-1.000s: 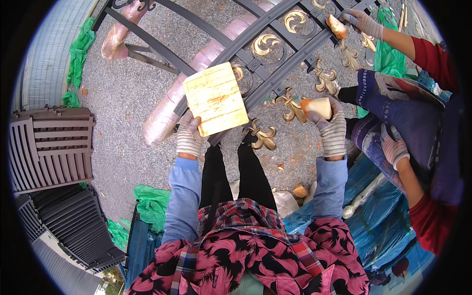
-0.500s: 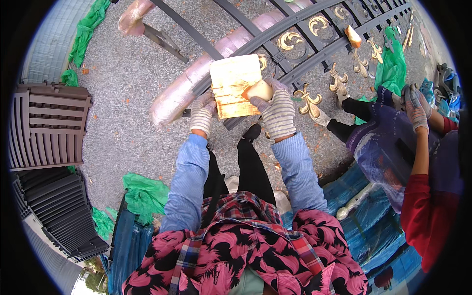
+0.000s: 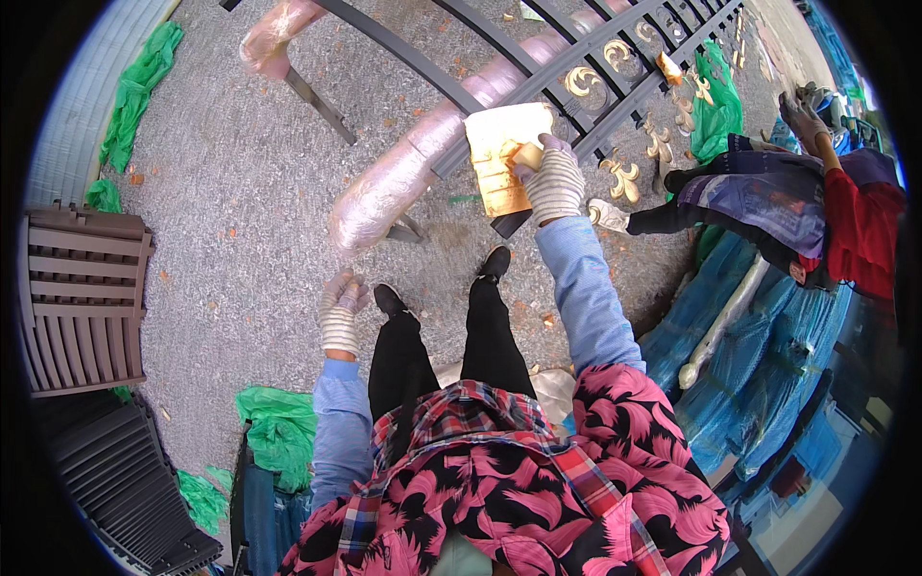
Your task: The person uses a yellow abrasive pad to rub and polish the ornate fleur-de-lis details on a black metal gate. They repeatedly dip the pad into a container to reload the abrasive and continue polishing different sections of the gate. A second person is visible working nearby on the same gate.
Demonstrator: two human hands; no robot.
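In my right hand [image 3: 557, 182], in a striped glove, a small pale sponge [image 3: 526, 156] is pinched against a flat, gold-smeared board [image 3: 499, 188]. The board overlaps the near end of a dark metal railing [image 3: 576, 63]; whether it rests there or hangs from my right hand I cannot tell. My left hand [image 3: 341, 312], gloved alike, hangs lower left over the ground with loosely bent fingers and nothing visible in it. Gold scroll ornaments [image 3: 582, 81] sit between the railing's bars, and a gold-topped finial [image 3: 622, 180] juts from its near side.
A plastic-wrapped support [image 3: 403, 163] lies under the railing. Brown slatted panels [image 3: 86, 288] and dark panels [image 3: 125, 480] are stacked at left. Green plastic [image 3: 279, 427] lies near my left arm. At right, a co-worker in red sleeves [image 3: 860, 226] stands beside blue-wrapped bundles [image 3: 749, 355].
My left hand has let go of the board and moved down and left. My right hand, still with the sponge, and the board sit slightly farther right. The co-worker appears farther up in the view.
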